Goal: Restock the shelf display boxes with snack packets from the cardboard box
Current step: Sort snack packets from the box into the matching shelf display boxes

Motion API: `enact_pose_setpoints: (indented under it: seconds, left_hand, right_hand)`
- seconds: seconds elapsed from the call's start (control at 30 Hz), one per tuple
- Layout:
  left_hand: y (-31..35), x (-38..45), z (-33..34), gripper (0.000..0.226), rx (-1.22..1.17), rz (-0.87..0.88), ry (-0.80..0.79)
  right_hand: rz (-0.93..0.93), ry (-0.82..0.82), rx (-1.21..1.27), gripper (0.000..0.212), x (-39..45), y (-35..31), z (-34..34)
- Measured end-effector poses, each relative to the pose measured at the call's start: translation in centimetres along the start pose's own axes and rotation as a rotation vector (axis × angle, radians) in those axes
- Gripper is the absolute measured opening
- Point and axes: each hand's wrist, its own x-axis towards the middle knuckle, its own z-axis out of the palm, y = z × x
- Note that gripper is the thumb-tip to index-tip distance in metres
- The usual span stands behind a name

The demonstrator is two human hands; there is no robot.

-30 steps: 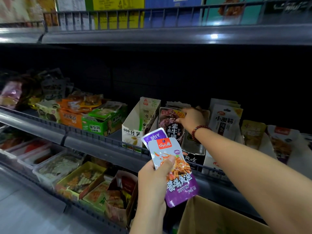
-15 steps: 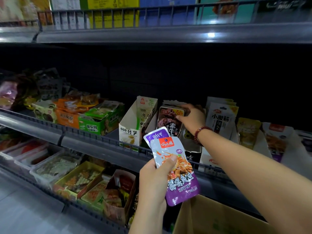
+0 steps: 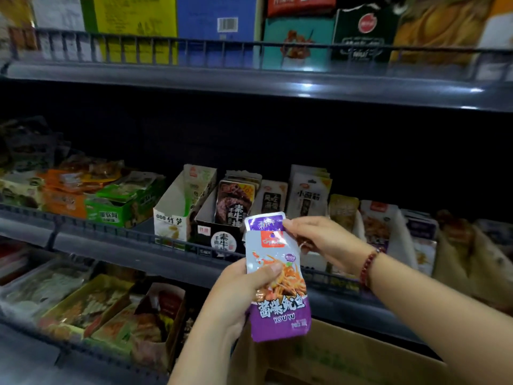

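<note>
In front of the middle shelf (image 3: 166, 262), we hold two purple snack packets (image 3: 277, 287) between both hands.

Our left hand (image 3: 238, 298) grips the packets from the left, thumb pressed across the front one, which stands upright and overlaps a second packet (image 3: 265, 220) peeking out behind its top edge. Our right hand (image 3: 322, 243), with a bead bracelet (image 3: 369, 266) at the wrist, pinches that top right corner. The packets hang in open air just near of the shelf's front rail, above the open cardboard box (image 3: 347, 359) at the lower right. Beyond them stand the display boxes: a white one (image 3: 177, 207) on the left looks open at the top, a black one (image 3: 219, 232) beside it holds dark packets, and more packets stand upright to the right.
</note>
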Motion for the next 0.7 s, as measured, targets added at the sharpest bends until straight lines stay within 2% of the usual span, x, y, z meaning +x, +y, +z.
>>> enact_pose_setpoints:
  seconds: [0.1, 0.43, 0.7]
  left_hand:
    - [-0.4, -0.3, 1.4, 0.022, 0.058, -0.017, -0.041]
    - [-2.5, -0.7, 5.6, 0.015, 0.218, 0.054, 0.067]
    - [-3.6, -0.1, 9.9, 0.018, 0.112, 0.005, 0.125]
  right_hand:
    - [0.013, 0.054, 0.058, 0.022, -2.1, 0.9, -1.5]
    - [0.048, 0.311, 0.090, 0.026, -8.4, 3.8, -4.8]
    - [0.086, 0.608, -0.073, 0.037, -12.5, 6.5, -8.8]
